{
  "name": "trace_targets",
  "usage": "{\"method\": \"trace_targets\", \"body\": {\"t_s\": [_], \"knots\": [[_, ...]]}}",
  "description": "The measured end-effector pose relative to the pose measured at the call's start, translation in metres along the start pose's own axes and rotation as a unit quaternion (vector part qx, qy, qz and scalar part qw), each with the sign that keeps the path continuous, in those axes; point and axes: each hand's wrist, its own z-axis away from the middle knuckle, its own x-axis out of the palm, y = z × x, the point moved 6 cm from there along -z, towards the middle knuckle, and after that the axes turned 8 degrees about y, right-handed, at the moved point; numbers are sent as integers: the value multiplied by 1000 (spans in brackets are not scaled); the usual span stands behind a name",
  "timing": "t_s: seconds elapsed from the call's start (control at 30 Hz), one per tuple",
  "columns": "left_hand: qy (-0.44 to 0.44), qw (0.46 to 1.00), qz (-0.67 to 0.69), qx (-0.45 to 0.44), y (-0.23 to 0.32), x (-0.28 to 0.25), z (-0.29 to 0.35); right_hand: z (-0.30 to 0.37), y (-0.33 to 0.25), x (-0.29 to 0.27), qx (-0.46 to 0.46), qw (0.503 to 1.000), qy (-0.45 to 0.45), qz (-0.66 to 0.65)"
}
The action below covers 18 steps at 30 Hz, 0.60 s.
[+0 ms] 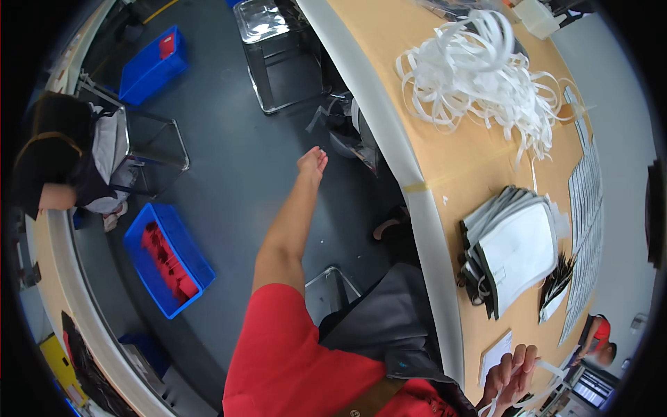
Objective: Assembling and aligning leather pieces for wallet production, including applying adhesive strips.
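My left arm reaches out over the grey floor, away from the table. Its hand (314, 162) is closed in a loose curl, and nothing shows in it. At the lower right, my right hand (511, 379) pinches a thin white strip (554, 370), which loops out past the fingers on both sides. Beside that hand lies a small white pad of paper (495, 354). Farther up the table sits a stack of white and grey fabric pieces with black edging (517, 247). Beyond it is a tangled heap of white strips (479, 76).
Along the table's (434, 160) far side run rows of grey strips (586, 201), near a black bundle (556, 281). Blue bins (198, 260) (154, 66) and metal stools (262, 24) stand on the floor. One person (62, 153) is at left, another (599, 337) at far right.
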Motion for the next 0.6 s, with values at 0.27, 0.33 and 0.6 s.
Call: {"method": "trace_targets", "body": {"t_s": [0.27, 0.33, 0.6], "knots": [[53, 998, 17, -16, -13, 49, -77, -46, 2, 52, 52, 996, 63, 30], [50, 996, 71, -27, -20, 64, -102, -53, 1, 54, 49, 996, 63, 43], [-312, 927, 122, -171, -49, 128, -129, -60, 4, 48, 24, 994, 100, 44]]}}
